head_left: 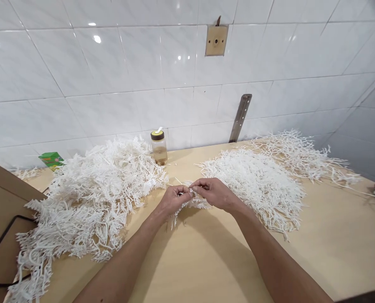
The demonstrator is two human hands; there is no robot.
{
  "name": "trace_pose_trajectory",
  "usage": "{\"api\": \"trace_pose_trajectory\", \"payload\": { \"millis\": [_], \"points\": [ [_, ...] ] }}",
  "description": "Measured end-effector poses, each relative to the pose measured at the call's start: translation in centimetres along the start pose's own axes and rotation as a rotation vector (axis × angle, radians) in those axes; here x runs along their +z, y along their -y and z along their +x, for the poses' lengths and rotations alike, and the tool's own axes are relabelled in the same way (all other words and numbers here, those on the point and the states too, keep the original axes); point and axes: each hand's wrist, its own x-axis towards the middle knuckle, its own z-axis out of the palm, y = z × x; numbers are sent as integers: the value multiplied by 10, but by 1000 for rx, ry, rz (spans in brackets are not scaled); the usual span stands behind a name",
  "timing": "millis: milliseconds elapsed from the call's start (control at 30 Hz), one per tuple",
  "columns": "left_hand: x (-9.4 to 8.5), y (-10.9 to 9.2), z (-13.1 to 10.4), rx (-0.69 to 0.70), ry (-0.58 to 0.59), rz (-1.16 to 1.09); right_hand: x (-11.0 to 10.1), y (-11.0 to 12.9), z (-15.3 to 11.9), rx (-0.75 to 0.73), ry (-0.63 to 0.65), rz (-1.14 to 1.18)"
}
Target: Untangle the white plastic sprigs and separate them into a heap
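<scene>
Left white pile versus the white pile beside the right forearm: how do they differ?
The left pile is larger than the right pile. The left pile looks heaped higher, the right pile flatter. The left pile trails toward the lower left, while the right pile is more compact. Both are thin, white, branching strands on the table.

A green box (51,159) is seen left of the lidded bottle (159,150); right of it, a metal strip (239,118) and, higher, a wall plate (216,41) are seen.
</scene>
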Motion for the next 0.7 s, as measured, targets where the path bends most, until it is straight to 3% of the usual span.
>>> {"api": "trace_pose_trajectory", "payload": {
  "millis": [300,467,700],
  "points": [
    [0,15,5,-7,-73,-47,4,-15,5,72,-16,77],
    [7,10,3,1,-134,39,10,-14,6,140,10,115],
    [11,-3,-1,-42,-144,136,6,-9,4,113,-39,-61]
  ]
}}
